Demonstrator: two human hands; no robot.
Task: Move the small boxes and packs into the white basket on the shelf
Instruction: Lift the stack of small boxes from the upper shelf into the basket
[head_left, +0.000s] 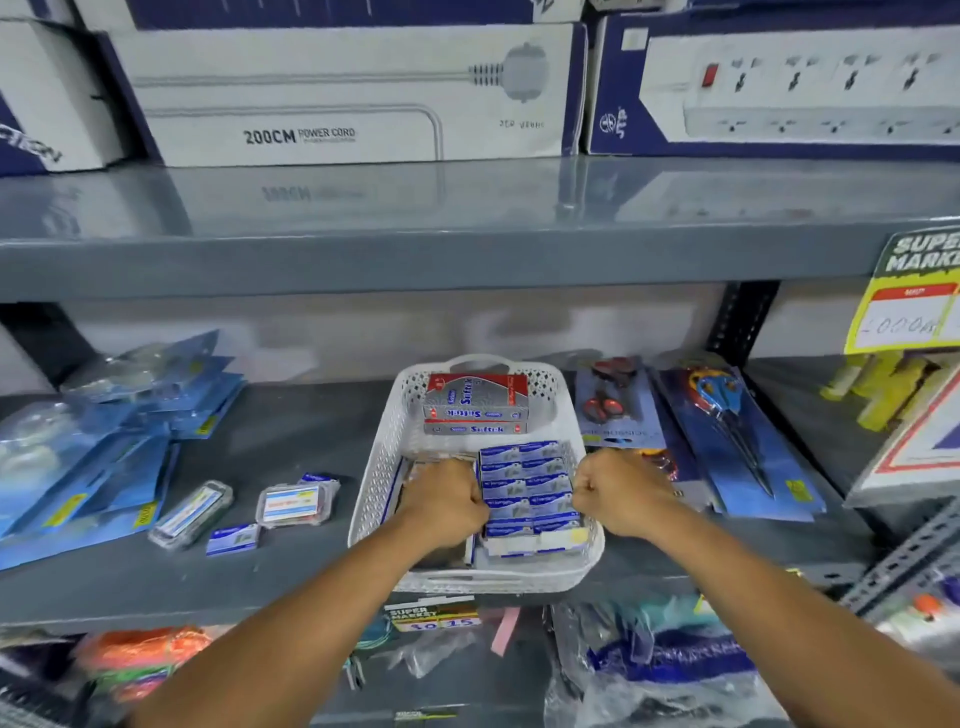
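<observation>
A white perforated basket (376, 467) stands on the middle grey shelf. At its back lie two stacked red-and-silver boxes (475, 402). A block of several small blue boxes (527, 486) fills its front right. My left hand (441, 501) is a closed fist inside the basket, left of the blue block and touching it. My right hand (618, 493) is a closed fist at the basket's right rim, against the block's other side. Left of the basket on the shelf lie one small blue box (232, 539) and two clear plastic packs (296, 503) (191, 514).
Blue blister packs (104, 452) are piled at the far left. Carded scissors (737, 441) lie right of the basket. Large power-cord boxes (337, 98) stand on the shelf above. A yellow price tag (904, 301) hangs at upper right. Bagged goods fill the shelf below.
</observation>
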